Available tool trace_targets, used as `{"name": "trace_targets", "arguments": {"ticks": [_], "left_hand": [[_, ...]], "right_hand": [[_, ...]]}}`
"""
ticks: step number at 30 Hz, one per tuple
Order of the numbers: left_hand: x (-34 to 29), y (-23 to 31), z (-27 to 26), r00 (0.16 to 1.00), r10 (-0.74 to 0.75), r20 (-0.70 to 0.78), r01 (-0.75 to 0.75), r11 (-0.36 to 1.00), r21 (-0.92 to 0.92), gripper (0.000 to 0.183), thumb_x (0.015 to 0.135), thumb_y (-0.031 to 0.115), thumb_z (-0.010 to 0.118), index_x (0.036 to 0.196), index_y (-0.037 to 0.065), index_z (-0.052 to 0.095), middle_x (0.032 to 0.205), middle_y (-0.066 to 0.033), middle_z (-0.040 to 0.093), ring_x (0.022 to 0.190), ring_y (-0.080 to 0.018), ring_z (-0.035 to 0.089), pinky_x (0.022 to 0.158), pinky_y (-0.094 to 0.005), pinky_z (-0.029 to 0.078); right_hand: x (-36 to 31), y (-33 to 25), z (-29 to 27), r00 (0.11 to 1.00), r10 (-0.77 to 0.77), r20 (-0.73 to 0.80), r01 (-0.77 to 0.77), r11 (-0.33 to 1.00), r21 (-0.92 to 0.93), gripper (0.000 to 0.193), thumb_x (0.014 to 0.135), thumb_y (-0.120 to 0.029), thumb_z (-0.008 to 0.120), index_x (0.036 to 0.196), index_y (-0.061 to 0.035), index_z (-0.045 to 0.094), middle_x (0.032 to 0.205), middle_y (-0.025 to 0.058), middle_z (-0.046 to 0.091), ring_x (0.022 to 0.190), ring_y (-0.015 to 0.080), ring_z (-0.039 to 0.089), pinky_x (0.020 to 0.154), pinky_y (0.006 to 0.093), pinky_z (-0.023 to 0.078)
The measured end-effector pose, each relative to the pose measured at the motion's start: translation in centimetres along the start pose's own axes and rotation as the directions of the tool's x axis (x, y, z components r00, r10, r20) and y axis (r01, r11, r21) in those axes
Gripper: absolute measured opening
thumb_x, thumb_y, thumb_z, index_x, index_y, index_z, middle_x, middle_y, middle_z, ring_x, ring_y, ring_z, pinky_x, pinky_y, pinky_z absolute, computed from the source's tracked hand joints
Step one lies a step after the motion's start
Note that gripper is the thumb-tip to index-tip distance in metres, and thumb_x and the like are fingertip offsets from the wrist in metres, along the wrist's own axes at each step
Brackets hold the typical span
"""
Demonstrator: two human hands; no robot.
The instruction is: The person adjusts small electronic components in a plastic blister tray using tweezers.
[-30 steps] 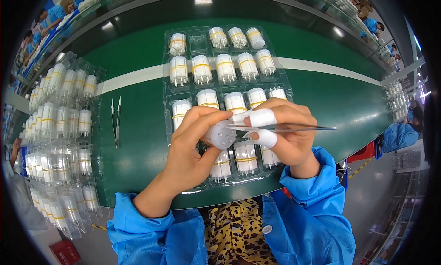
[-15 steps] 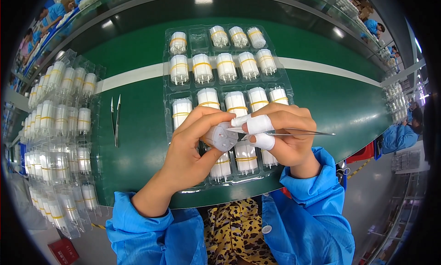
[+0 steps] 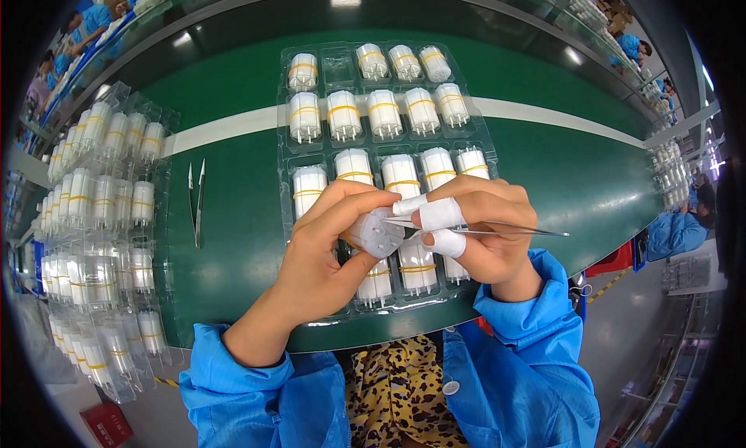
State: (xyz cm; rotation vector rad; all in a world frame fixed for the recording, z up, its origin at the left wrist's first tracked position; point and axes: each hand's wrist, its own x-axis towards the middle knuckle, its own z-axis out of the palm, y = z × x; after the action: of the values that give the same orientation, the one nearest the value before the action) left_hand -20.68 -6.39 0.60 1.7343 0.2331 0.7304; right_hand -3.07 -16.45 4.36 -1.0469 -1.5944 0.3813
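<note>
My left hand [image 3: 330, 250] is closed round a white cylindrical part [image 3: 376, 235], its pale grey end face turned up toward me. In my right hand [image 3: 482, 226], white tape wraps several fingertips, and these pinch a pair of metal tweezers [image 3: 513, 229]. The tweezer tips touch or nearly touch the end face; exact contact is too small to tell. Beneath both hands lies a clear plastic tray [image 3: 339, 75] holding rows of similar white cylinders [image 3: 384, 115] with yellow bands and thin pins. One pocket in its far row holds no cylinder.
A second pair of tweezers [image 3: 197, 207] lies on the green table [image 3: 233, 168] left of the tray. Stacked clear trays of white cylinders [image 3: 97, 199] stand at the far left. A white stripe [image 3: 225, 126] crosses the table. Other people in blue work beyond it.
The tray and its cylinders have shifted very slightly to the right. The rear end of the tweezers in my right hand has dipped a little. Both grips are unchanged.
</note>
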Motion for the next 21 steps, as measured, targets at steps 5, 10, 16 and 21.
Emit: {"name": "trace_targets", "arguments": {"ticks": [5,10,16,21], "left_hand": [[-0.01,0.00,0.01,1.000,-0.015,0.007,0.015,1.000,0.003,0.052,0.068,-0.015,0.063,0.116,0.004,0.060,0.108,-0.0098,0.055,0.101,-0.0218,0.057,0.083,-0.0291,0.046],[-0.15,-0.02,0.09,1.000,-0.002,0.002,0.002,1.000,-0.006,0.052,0.067,-0.015,0.063,0.116,0.003,0.060,0.109,-0.0100,0.055,0.101,-0.0226,0.057,0.083,-0.0296,0.046],[-0.19,-0.28,0.12,1.000,0.018,0.002,-0.018,0.999,0.051,0.052,0.067,-0.016,0.062,0.116,0.002,0.058,0.110,-0.0110,0.055,0.100,-0.0234,0.057,0.081,-0.0296,0.047],[-0.19,-0.07,0.29,1.000,-0.006,0.005,0.005,0.995,0.104,0.052,0.068,-0.016,0.060,0.117,0.001,0.056,0.109,-0.0116,0.055,0.100,-0.0238,0.057,0.079,-0.0301,0.048]], "right_hand": [[-0.33,-0.05,-0.01,0.999,0.020,-0.025,-0.021,1.000,-0.015,0.023,0.071,0.002,0.071,0.094,0.0025,0.069,0.082,0.0154,0.068,0.073,0.0246,0.067,0.064,0.0298,0.053],[-0.57,-0.11,0.17,0.995,0.070,-0.067,-0.068,0.997,0.027,0.020,0.074,0.001,0.070,0.094,0.0013,0.069,0.081,0.0146,0.069,0.071,0.0233,0.067,0.062,0.0285,0.053],[-0.61,0.27,0.52,0.992,0.079,-0.103,-0.077,0.997,0.023,0.019,0.075,0.001,0.070,0.094,0.0012,0.068,0.084,0.0140,0.069,0.071,0.0223,0.066,0.064,0.0286,0.053],[-0.49,0.26,0.62,0.999,0.022,-0.047,-0.027,0.994,-0.108,0.020,0.072,0.004,0.070,0.092,0.0017,0.067,0.078,0.0137,0.066,0.067,0.0255,0.065,0.057,0.0300,0.051]]}}
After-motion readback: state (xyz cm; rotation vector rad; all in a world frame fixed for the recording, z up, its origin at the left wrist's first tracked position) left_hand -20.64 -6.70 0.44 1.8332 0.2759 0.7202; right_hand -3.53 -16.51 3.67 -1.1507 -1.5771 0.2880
